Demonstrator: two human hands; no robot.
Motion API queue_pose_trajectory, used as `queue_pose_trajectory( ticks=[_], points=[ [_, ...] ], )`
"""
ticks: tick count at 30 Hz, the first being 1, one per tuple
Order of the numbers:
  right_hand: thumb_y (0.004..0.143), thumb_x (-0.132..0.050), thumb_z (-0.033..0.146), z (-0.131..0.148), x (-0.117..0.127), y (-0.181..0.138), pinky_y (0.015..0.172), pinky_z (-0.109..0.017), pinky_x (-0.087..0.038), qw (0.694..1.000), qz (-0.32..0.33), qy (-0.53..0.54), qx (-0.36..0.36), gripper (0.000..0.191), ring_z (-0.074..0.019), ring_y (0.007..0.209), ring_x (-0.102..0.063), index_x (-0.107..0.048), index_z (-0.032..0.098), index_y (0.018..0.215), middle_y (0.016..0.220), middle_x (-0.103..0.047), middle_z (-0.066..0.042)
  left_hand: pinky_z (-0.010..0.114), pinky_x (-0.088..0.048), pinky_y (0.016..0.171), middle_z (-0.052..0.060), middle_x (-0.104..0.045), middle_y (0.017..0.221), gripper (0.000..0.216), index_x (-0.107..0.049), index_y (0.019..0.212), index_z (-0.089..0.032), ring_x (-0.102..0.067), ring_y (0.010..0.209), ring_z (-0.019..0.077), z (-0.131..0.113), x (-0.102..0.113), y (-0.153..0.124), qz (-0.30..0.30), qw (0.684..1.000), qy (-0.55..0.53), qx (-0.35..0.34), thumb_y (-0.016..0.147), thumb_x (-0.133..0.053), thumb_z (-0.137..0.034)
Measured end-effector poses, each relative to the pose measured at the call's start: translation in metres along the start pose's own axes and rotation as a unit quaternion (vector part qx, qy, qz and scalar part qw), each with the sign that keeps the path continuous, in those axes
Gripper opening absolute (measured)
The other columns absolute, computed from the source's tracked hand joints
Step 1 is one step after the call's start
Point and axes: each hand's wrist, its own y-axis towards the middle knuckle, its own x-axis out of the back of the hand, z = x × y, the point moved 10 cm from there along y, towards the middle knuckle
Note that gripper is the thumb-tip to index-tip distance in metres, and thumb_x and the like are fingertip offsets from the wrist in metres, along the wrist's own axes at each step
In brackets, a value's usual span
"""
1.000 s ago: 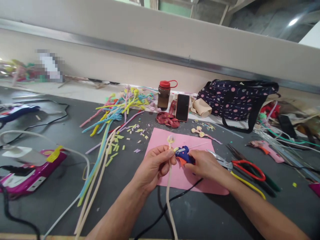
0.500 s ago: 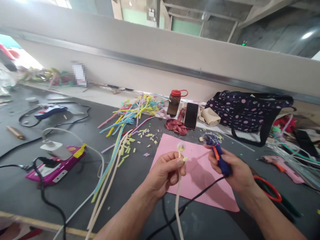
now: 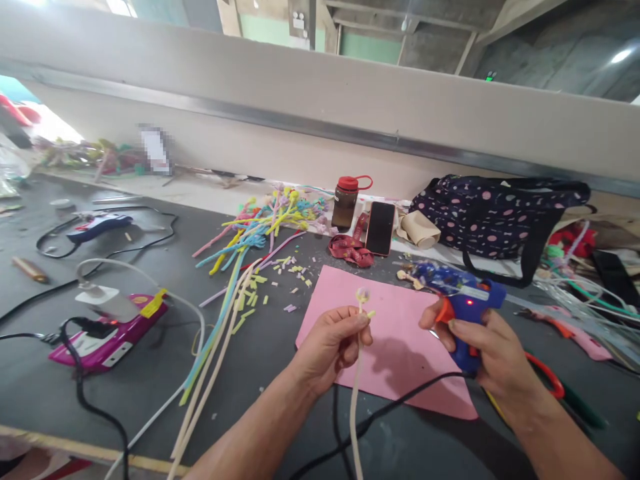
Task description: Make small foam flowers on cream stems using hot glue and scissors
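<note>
Head view: left fingers [image 3: 353,325] pinch a cream stem [image 3: 355,407], right fingers [image 3: 470,335] grip a glue gun [image 3: 471,308].

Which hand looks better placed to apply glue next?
Probably the right hand: it grasps the blue glue gun, with the orange trigger in reach. The left hand is busy pinching the cream stem below its small bud.

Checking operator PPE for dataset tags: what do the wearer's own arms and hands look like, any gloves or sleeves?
Left hand and right hand: five-fingered human hands, ungloved. Left forearm and right forearm bare as far as the frame shows; no sleeves in view. No watch, bracelet or ring visible. Nail detail too small to tell.
</note>
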Motion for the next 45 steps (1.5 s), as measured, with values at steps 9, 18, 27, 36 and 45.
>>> queue_pose_trajectory(
  ticks=[9, 18, 27, 36, 45],
  points=[
    [0.083, -0.052, 0.040, 0.022, -0.015, -0.027, 0.073, -0.030, -0.051, 0.935, 0.035, -0.353, 0.021, 0.025, -0.0224, 0.086, -0.061, -0.067, 0.023, 0.094, 0.089, -0.067, -0.003, 0.014, -0.014, 0.031, 0.000, -0.060, 0.057, 0.021, -0.054, 0.062, -0.012, -0.033, 0.030, -0.0009, 0.001, 0.001, 0.001, -0.001, 0.999, 0.032, -0.005, 0.077, -0.061, -0.025],
    [0.086, -0.050, 0.037, 0.015, -0.024, -0.039, 0.082, -0.033, -0.050, 0.914, 0.051, -0.391, 0.093, 0.024, -0.0225, 0.093, -0.060, -0.056, 0.026, 0.106, 0.100, -0.063, -0.004, 0.014, -0.020, 0.033, 0.000, -0.061, 0.059, 0.020, -0.055, 0.065, -0.013, -0.039, 0.034, 0.0007, 0.003, 0.000, 0.002, 0.001, 0.999, 0.045, -0.014, 0.077, -0.063, -0.027],
    [0.086, -0.050, 0.038, 0.008, -0.023, -0.040, 0.085, -0.036, -0.046, 0.902, 0.032, -0.422, 0.090, 0.036, -0.0241, 0.100, -0.055, -0.046, 0.025, 0.119, 0.113, -0.055, -0.007, 0.015, -0.021, 0.034, 0.000, -0.062, 0.059, 0.022, -0.054, 0.065, -0.014, -0.039, 0.035, 0.0009, 0.002, -0.001, 0.000, 0.000, 0.999, 0.050, -0.017, 0.075, -0.065, -0.030],
    [0.087, -0.048, 0.038, 0.010, -0.025, -0.040, 0.089, -0.037, -0.043, 0.893, 0.028, -0.440, 0.094, 0.036, -0.0247, 0.102, -0.053, -0.043, 0.027, 0.121, 0.113, -0.054, -0.006, 0.016, -0.021, 0.034, 0.000, -0.062, 0.057, 0.023, -0.055, 0.064, -0.014, -0.038, 0.034, 0.0014, 0.001, 0.000, 0.001, -0.007, 0.998, 0.052, -0.016, 0.073, -0.065, -0.031],
    [0.088, -0.048, 0.040, 0.005, -0.022, -0.041, 0.091, -0.041, -0.041, 0.888, 0.032, -0.452, 0.077, 0.040, -0.0262, 0.109, -0.050, -0.038, 0.031, 0.125, 0.123, -0.051, -0.004, 0.016, -0.021, 0.034, 0.000, -0.062, 0.058, 0.023, -0.055, 0.064, -0.014, -0.038, 0.034, 0.0011, 0.001, 0.001, 0.001, -0.014, 0.998, 0.061, -0.023, 0.074, -0.065, -0.031]
  ],
)
